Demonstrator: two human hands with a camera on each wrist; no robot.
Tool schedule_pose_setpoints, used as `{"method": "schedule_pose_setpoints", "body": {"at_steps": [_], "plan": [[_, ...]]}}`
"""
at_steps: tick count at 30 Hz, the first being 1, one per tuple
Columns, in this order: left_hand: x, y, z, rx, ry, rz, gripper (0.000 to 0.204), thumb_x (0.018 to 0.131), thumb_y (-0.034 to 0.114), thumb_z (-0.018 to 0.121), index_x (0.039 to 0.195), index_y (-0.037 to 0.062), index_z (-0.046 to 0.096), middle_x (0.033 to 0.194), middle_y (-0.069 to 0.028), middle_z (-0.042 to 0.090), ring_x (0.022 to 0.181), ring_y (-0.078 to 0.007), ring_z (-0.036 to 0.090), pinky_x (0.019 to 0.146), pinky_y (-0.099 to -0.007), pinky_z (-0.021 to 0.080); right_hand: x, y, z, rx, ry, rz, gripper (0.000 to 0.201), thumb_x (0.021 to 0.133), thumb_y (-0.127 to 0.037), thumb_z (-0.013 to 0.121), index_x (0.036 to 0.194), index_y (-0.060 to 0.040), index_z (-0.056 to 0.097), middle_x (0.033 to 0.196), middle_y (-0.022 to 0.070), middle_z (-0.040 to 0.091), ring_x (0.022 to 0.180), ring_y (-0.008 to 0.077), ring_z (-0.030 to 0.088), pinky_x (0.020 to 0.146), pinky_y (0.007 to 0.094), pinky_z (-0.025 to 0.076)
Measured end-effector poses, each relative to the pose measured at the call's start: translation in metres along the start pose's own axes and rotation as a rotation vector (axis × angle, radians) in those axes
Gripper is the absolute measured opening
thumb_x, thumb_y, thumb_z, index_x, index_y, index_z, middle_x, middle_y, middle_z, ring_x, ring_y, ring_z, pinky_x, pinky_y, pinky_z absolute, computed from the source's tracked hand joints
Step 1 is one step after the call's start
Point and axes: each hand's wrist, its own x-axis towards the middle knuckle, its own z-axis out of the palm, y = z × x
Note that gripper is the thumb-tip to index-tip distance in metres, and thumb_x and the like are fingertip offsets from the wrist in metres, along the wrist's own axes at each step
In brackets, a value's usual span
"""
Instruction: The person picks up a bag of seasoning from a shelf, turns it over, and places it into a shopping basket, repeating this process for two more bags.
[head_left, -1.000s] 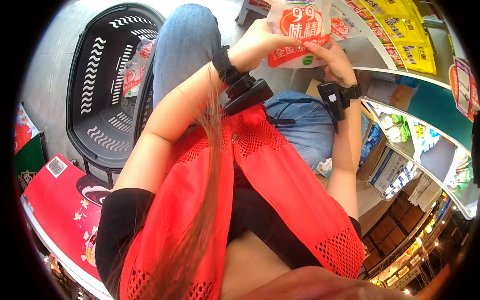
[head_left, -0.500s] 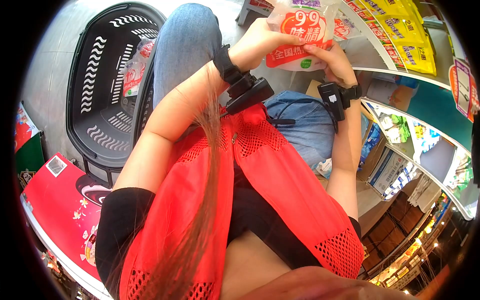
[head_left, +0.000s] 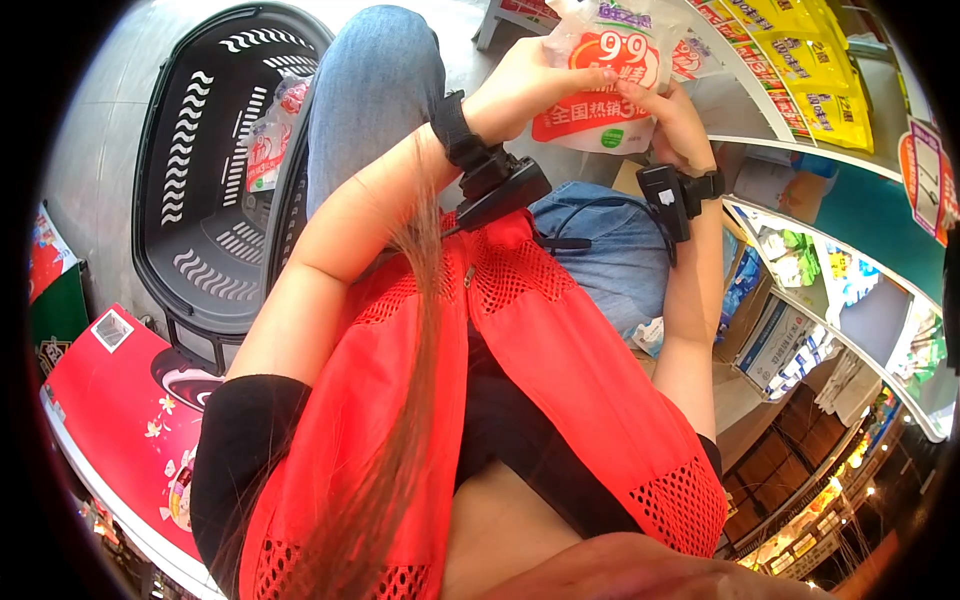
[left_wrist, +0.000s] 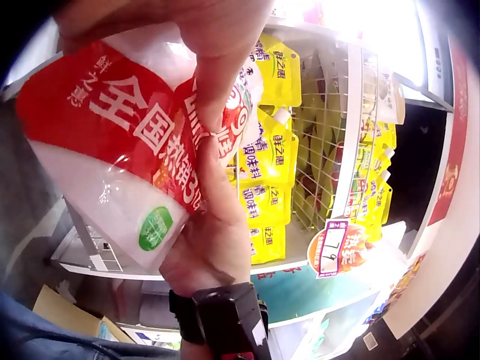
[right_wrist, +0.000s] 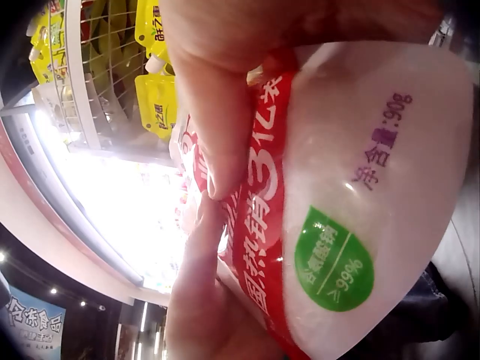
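A clear and red plastic bag of MSG [head_left: 590,118] is held up at the top of the head view, its printed front facing up. My left hand [head_left: 522,88] grips its left side, and my right hand [head_left: 682,125] grips the right, both thumbs meeting on the front. Under the thumbs the plastic buckles, creasing the print. White contents show through the bag in the right wrist view, beside a green leaf-shaped label [right_wrist: 334,259]. The other fingers of both hands are mostly hidden behind the bag.
At left stands a black basket [head_left: 205,255] with similar red and clear bags [head_left: 268,150] inside. Yellow pouches [left_wrist: 271,150] line the shelf [head_left: 745,118] at right, near a price tag [left_wrist: 335,251]. A red display [head_left: 120,400] stands at lower left.
The bag has tilted between my hands, its lower edge now farther down. My left hand has shifted slightly right, and the front has become more creased at the thumbs.
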Motion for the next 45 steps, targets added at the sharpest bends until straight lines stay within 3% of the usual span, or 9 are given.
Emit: {"method": "schedule_pose_setpoints", "body": {"at_steps": [12,22,24,26,30,45], "plan": [[0.005,-0.007,-0.005,0.005,0.004,-0.006,0.028,0.071,0.013,0.061,0.094,-0.0003,0.057,0.085,-0.0078,0.06,0.074,-0.013,0.058,0.065,-0.0238,0.046,0.001,0.002,0.005,0.083,0.065,-0.07,0.03,0.075,-0.017,0.061,0.1,-0.0016,0.053,0.094,0.0065,0.059,0.083,0.0112,0.055,0.075,0.0252,0.042],[0.008,-0.012,-0.004,-0.081,0.016,-0.044,0.031,0.073,0.016,0.062,0.098,-0.0002,0.054,0.088,-0.0085,0.06,0.074,-0.0129,0.059,0.063,-0.0227,0.047,-0.003,-0.003,0.01,0.095,0.051,-0.028,0.03,0.077,-0.019,0.059,0.099,-0.0002,0.053,0.091,0.0073,0.059,0.079,0.0103,0.057,0.069,0.0227,0.044],[0.007,-0.009,-0.001,-0.238,0.0,-0.047,0.029,0.074,0.015,0.061,0.097,-0.0003,0.054,0.088,-0.0087,0.06,0.075,-0.0135,0.059,0.063,-0.0226,0.048,-0.002,-0.001,0.009,0.088,0.053,-0.027,0.031,0.077,-0.02,0.058,0.1,0.0003,0.052,0.091,0.0075,0.059,0.078,0.0102,0.057,0.068,0.0222,0.045],[0.006,-0.006,-0.001,-0.231,-0.004,-0.07,0.029,0.074,0.015,0.061,0.097,-0.0002,0.054,0.088,-0.0087,0.06,0.074,-0.0136,0.059,0.064,-0.0228,0.048,0.002,0.002,0.004,0.176,0.088,0.057,0.031,0.079,-0.021,0.056,0.1,0.0007,0.052,0.09,0.0078,0.059,0.078,0.0102,0.057,0.068,0.0218,0.045],[0.004,-0.005,-0.002,-0.157,-0.017,-0.112,0.03,0.075,0.017,0.06,0.098,0.0006,0.054,0.088,-0.0083,0.06,0.074,-0.0131,0.059,0.063,-0.0231,0.048,0.0,0.0,0.006,0.178,0.103,0.047,0.029,0.08,-0.02,0.055,0.1,0.0009,0.052,0.089,0.0077,0.059,0.078,0.0101,0.057,0.067,0.022,0.045],[0.006,-0.008,0.0,-0.246,0.028,-0.055,0.031,0.076,0.02,0.06,0.098,-0.0008,0.053,0.088,-0.0099,0.06,0.072,-0.0144,0.06,0.064,-0.0245,0.049,0.0,0.001,0.007,0.187,0.087,0.001,0.025,0.078,-0.018,0.057,0.095,0.0008,0.054,0.086,0.0069,0.06,0.074,0.0096,0.057,0.066,0.0219,0.045]]}}
